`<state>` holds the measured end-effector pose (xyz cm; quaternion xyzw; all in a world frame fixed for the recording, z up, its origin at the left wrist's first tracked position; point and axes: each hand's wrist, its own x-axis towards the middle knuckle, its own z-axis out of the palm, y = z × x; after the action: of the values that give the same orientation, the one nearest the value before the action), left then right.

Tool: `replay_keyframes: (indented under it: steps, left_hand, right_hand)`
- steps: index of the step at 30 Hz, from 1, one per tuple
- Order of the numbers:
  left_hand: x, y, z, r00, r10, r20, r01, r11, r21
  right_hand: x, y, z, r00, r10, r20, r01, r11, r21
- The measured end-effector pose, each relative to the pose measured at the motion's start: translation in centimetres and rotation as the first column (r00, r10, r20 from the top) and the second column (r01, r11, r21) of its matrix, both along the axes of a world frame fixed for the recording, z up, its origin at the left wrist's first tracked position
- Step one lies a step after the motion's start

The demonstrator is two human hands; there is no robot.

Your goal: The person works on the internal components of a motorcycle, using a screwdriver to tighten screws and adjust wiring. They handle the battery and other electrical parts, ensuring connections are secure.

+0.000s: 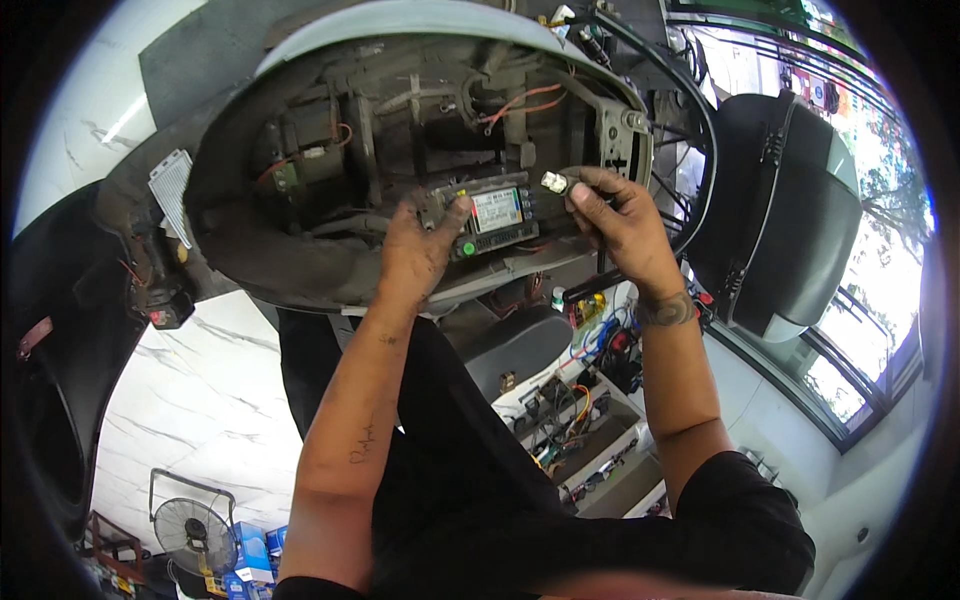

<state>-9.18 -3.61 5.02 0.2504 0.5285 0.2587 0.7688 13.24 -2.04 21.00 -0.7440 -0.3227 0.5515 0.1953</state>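
Observation:
A scooter body (330, 250) with its inside laid bare spans the upper middle of the view. Over its near edge, my left hand (425, 245) is closed on the left end of a dark box-shaped electronic module (497, 212) with a white, colour-edged label. The module lies slightly tilted, and a round green sticker sits on its near side. To its right, my right hand (622, 218) pinches a small white plug connector (553, 181) between thumb and fingers. The connector is held apart from the module. Whatever lies under my right palm is hidden.
Orange wires (525, 105) run through the scooter's frame. A black top box (775, 215) is at the right, beside a curved black bar. Below the scooter stands a drawer tray (600, 440) with tangled cables and parts. A fan (195, 530) stands on the floor at the lower left.

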Motion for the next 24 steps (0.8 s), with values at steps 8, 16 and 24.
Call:
replay_keyframes:
  steps: [8,16,24]
  left_hand:
    - [-0.4,0.5,1.2,0.996,0.016,0.09,-0.009,0.997,-0.081]
    - [-0.4,0.3,0.9,0.995,0.012,0.094,-0.005,0.997,-0.074]
    - [-0.3,0.1,0.9,1.0,0.003,0.022,-0.003,0.999,0.045]
  right_hand:
    - [-0.4,-1.9,-0.3,0.82,0.393,0.416,-0.423,0.906,-0.021]
    - [0.6,-3.3,-1.1,0.543,0.589,0.599,-0.73,0.683,-0.01]
    - [0.1,-2.8,-1.7,0.323,0.68,0.658,-0.853,0.51,-0.109]
